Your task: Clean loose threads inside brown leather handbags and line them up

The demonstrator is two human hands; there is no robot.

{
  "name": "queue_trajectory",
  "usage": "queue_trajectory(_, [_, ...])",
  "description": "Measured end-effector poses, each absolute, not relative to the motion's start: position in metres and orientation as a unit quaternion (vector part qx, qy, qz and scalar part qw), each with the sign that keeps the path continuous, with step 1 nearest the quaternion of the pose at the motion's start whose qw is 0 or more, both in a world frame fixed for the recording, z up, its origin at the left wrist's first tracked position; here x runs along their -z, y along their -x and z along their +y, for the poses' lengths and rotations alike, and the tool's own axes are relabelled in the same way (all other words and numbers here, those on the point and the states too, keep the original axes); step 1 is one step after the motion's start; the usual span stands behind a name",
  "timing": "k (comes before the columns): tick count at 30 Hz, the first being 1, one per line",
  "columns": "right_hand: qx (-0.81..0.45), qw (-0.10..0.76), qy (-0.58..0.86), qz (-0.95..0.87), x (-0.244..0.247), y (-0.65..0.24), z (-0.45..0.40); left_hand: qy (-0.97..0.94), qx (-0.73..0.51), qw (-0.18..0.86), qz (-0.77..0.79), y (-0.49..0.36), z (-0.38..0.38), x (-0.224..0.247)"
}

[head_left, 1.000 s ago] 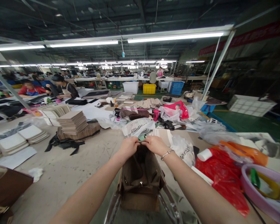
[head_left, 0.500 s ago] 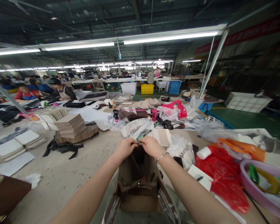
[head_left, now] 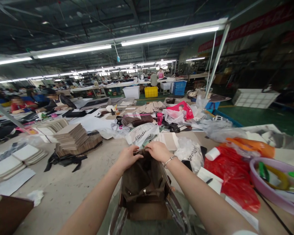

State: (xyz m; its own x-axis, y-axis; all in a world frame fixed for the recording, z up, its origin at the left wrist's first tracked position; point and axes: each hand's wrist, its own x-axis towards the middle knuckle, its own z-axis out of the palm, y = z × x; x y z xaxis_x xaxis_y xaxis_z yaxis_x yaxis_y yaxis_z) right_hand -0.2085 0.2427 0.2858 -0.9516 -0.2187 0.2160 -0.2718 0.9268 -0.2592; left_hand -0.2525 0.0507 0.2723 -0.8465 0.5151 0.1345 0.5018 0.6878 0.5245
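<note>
An open brown handbag (head_left: 147, 192) stands in front of me, its dark inside facing up and small metal fittings showing on its inner near side. Its handles, which look wrapped in clear plastic, hang toward me. My right hand (head_left: 158, 151), with a bracelet on the wrist, pinches the far rim between thumb and fingers. Just left of it, my left hand (head_left: 128, 158) is at the same rim, thumb on the inner side and fingers on the outer side, loosely round the edge. The fingertips of both hands are partly hidden.
Stacked beige panels (head_left: 72, 137) stand at the left, with white pads (head_left: 25, 153) beside them. A brown piece (head_left: 11, 212) lies near left. Printed plastic bags (head_left: 142, 133), a red bag (head_left: 231, 176) and a purple basin (head_left: 254, 182) crowd the right. Co-workers sit far left.
My left hand has shifted left along the rim, away from my right hand, its thumb and fingers wider apart. My right hand keeps its pinch. The view has turned slightly.
</note>
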Motion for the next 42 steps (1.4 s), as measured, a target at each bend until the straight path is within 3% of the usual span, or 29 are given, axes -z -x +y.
queue_trajectory(23, [-0.160,0.090,-0.173,-0.968,-0.284,0.212,0.251,-0.261,-0.208,0.032,0.942,0.254,0.054,-0.279])
queue_trajectory(33, [-0.238,0.115,-0.235,-0.935,-0.284,0.207,0.266,-0.243,-0.206,0.064,0.946,0.253,0.064,-0.282])
queue_trajectory(42, [-0.246,0.159,-0.157,-0.943,-0.296,0.181,0.223,-0.221,-0.236,0.051,0.945,0.253,0.071,-0.279])
